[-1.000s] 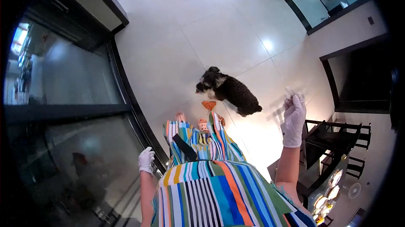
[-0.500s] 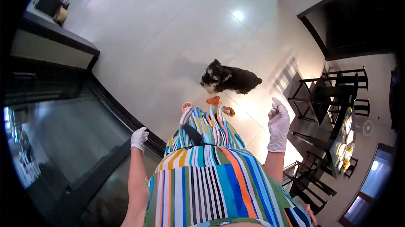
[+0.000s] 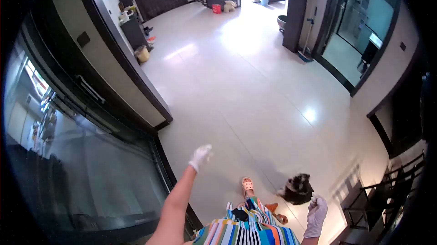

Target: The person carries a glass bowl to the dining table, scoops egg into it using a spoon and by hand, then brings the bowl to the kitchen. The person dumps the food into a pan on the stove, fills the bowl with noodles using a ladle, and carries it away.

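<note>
My left hand (image 3: 200, 157), in a white glove, is held out over the floor beside the glass sliding door. Its fingers are smeared by motion, and nothing can be made out in them. Low at the right, my right hand (image 3: 316, 215) is gloved too, with its fingers curled together; whatever they may hold is too small to name. Just left of that hand, a black and grey dog (image 3: 298, 189) is on the floor. The striped clothing (image 3: 246, 232) I wear fills the bottom, and a pink sandal (image 3: 247, 184) shows on one foot.
A glass sliding door (image 3: 104, 176) runs along the left. Dark chairs (image 3: 387, 195) stand at the lower right. Farther off are a yellowish bin (image 3: 142, 53), a broom with a dustpan (image 3: 306, 53), a red box (image 3: 216, 8) and a dark pillar (image 3: 296, 12).
The view has tilted up to show more of the room. My left hand has swung forward from beside my body. The dog now appears lower and farther right, close to my right hand.
</note>
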### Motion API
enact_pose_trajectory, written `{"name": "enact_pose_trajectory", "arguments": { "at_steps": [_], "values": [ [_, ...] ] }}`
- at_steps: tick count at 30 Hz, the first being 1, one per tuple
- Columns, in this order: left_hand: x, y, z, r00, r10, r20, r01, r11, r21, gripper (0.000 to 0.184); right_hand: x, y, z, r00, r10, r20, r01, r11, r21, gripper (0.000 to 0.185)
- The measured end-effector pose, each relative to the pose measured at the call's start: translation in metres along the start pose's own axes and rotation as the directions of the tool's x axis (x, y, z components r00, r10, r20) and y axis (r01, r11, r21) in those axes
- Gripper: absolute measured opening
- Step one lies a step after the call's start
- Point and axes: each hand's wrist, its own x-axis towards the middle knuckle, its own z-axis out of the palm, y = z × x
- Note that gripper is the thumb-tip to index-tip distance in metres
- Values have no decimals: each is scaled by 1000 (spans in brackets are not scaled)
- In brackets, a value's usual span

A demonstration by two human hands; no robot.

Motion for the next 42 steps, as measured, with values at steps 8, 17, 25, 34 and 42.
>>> {"name": "enact_pose_trajectory", "arguments": {
  "at_steps": [8,17,25,34,42],
  "values": [
    [219,-15,-129,941,-260,217,296,321,-900,29,120,55,130,991,78,106,-91,989,119,23],
    [162,-142,-70,558,-633,536,795,593,-128,37,179,56,332,929,228,292,-207,973,-99,24],
    [137,-260,-1,88,-553,829,996,40,-79,14,168,83,367,984,-108,139,144,948,-285,25],
    [282,-297,-7,138,-562,815,986,153,-61,15,156,147,394,959,165,-229,-127,977,172,26],
    [323,-239,-49,426,-376,823,858,457,-236,38,202,157,423,984,154,-90,-151,988,45,26]
  ]
}}
